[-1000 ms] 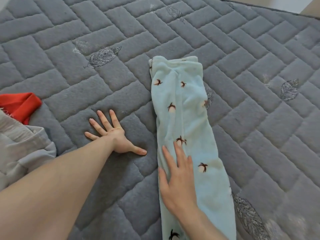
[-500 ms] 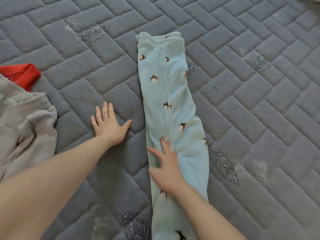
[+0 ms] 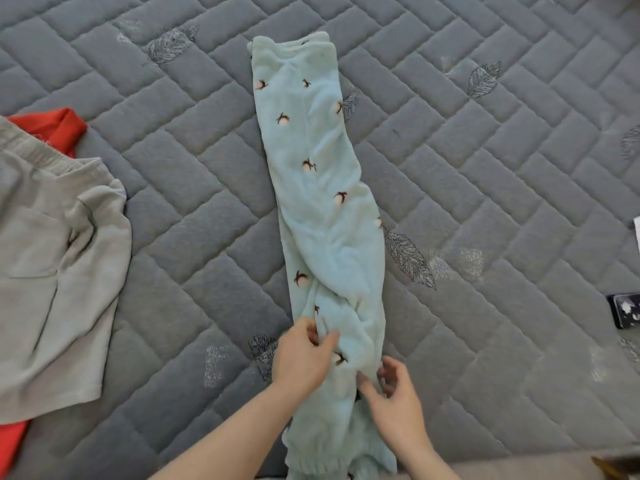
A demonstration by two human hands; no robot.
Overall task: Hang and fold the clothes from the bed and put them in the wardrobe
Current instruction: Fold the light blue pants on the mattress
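the pale blue fleece trousers [image 3: 322, 188] are lying lengthwise down the middle of the bed [image 3: 485, 168], folded into one long narrow strip, with the waistband end at the far side and the cuffed ankle ends nearest the person, reaching the near edge of the bed. small brown and white cotton-boll prints are dotting the fabric. the near part of the strip is bunching and twisting into diagonal creases, while the far part is lying flatter.

the left hand [image 3: 301, 362] is pinching a fold of the trousers between thumb and curled fingers on the strip's left side. the right hand [image 3: 394, 393] is sitting just beside it on the strip's right edge, its fingers bent and spread with the tips touching or tucking into the fleece; whether it is actually gripping the cloth cannot be told. both bare forearms are coming in from the bottom of the view.

the quilted grey bed cover, stitched in a brick pattern with leaf motifs, is lying under everything. well apart on the left, a grey garment [image 3: 52, 271] with an elastic waistband is lying crumpled, and a red garment [image 3: 59, 128] is showing from under it at the far and near ends. at the right edge, a dark phone-like object [image 3: 627, 310] is resting on the cover.
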